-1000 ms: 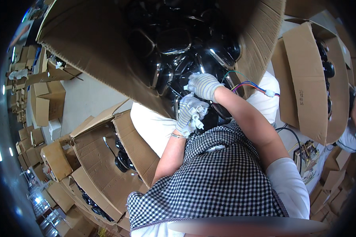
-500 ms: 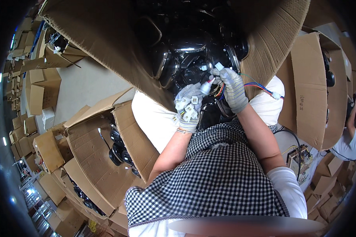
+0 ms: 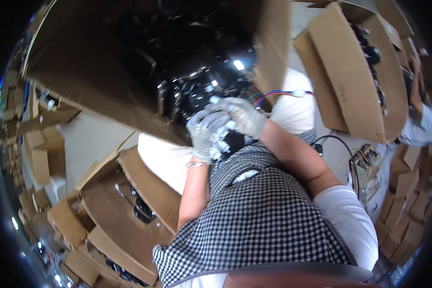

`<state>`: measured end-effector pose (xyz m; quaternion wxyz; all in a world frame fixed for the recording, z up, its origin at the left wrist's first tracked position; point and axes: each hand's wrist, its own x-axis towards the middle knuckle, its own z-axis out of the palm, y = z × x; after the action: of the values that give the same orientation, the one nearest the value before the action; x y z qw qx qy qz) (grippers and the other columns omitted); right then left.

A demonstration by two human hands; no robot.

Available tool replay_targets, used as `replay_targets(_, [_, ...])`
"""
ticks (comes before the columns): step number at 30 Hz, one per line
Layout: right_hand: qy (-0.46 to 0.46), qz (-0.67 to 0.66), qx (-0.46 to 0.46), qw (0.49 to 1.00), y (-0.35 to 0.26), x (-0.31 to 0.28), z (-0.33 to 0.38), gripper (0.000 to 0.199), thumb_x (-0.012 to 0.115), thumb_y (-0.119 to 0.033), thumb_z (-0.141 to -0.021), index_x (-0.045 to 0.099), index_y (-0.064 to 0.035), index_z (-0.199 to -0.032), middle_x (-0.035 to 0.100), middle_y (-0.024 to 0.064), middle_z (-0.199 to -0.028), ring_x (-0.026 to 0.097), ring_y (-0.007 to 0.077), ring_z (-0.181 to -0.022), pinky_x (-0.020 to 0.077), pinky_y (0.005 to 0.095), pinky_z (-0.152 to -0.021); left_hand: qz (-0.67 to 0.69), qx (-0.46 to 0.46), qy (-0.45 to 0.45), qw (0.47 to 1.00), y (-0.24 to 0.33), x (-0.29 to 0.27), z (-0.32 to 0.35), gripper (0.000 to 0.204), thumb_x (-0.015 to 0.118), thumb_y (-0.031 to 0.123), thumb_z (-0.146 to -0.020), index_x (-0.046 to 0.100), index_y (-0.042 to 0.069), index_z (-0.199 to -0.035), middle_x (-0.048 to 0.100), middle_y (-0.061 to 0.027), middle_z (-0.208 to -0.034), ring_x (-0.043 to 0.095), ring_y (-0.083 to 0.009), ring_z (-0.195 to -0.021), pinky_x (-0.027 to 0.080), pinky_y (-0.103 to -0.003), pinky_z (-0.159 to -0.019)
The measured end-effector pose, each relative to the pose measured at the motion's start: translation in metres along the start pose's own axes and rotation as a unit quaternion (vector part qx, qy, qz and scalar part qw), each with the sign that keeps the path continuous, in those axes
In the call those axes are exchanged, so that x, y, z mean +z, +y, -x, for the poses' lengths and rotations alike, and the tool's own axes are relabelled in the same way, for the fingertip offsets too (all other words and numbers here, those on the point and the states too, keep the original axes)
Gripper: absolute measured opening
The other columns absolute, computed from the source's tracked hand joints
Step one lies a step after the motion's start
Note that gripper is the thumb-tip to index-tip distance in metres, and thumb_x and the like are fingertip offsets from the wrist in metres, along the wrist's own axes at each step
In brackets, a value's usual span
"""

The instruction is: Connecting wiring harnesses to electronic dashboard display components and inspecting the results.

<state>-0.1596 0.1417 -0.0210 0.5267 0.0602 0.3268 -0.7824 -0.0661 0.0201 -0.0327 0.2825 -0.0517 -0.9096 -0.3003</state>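
My gloved left hand [image 3: 204, 134] is closed around a bunch of white plastic wire connectors [image 3: 220, 143], which hang out beside its palm. Close against it, my gloved right hand [image 3: 245, 117] has its fingers drawn together, a pale connector [image 3: 215, 100] at their tips; motion blurs the detail. Coloured wires [image 3: 271, 93], red and blue among them, run from behind the right hand to a white connector [image 3: 298, 93] over my right leg. Beyond both hands lie glossy black parts [image 3: 201, 84] inside a large cardboard box [image 3: 96, 86].
An open carton [image 3: 125, 201] with black parts stands at the left. Another carton [image 3: 345, 86] stands at the right, with a person [image 3: 420, 117] beyond it. A black cable [image 3: 338, 139] loops near my right knee, beside some wired equipment [image 3: 367, 161].
The view has shifted, so the box and my hands sit further left. My right hand has come in against the left; the white tube-like piece between them no longer shows.
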Motion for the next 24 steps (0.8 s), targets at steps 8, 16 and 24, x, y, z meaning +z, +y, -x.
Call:
replay_targets(8, [0.042, 0.565, -0.171, 0.806, -0.026, -0.018, 0.021, 0.021, 0.054, -0.021, -0.088, 0.064, -0.0034, -0.094, 0.065, 0.0083, -0.078, 0.062, 0.0204, -0.069, 0.0498, 0.0323, -0.066, 0.031, -0.123, 0.019, 0.992, -0.005, 0.002, 0.019, 0.017, 0.057, 0.025, -0.082, 0.067, 0.012, -0.083, 0.065, -0.0052, -0.079, 0.06, -0.026, -0.078, 0.045, -0.039, -0.076])
replay_targets(16, [-0.06, 0.904, -0.107, 0.411, -0.052, 0.031, 0.043, 0.023, 0.051, -0.028, -0.087, 0.066, -0.0115, -0.093, 0.065, 0.0111, -0.079, 0.063, 0.028, -0.069, 0.0485, 0.0398, -0.058, 0.096, -0.226, 0.014, 0.969, -0.008, 0.005, 0.028, 0.021, 0.062, 0.028, -0.081, 0.065, 0.008, -0.077, 0.057, -0.0085, -0.068, 0.053, -0.0271, -0.064, 0.041, -0.039, -0.059])
replay_targets(24, [-0.155, 0.839, -0.032, 0.52, -0.061, 0.008, 0.024, 0.025, 0.051, -0.033, -0.086, 0.067, -0.0141, -0.084, 0.066, 0.0106, -0.079, 0.063, 0.0315, -0.076, 0.0486, 0.0426, -0.068, 0.066, -0.087, 0.008, 0.994, -0.014, 0.006, 0.03, 0.013, 0.063, 0.004, -0.07, 0.062, 0.009, -0.082, 0.057, -0.005, -0.067, 0.053, -0.024, -0.061, 0.043, -0.036, -0.056])
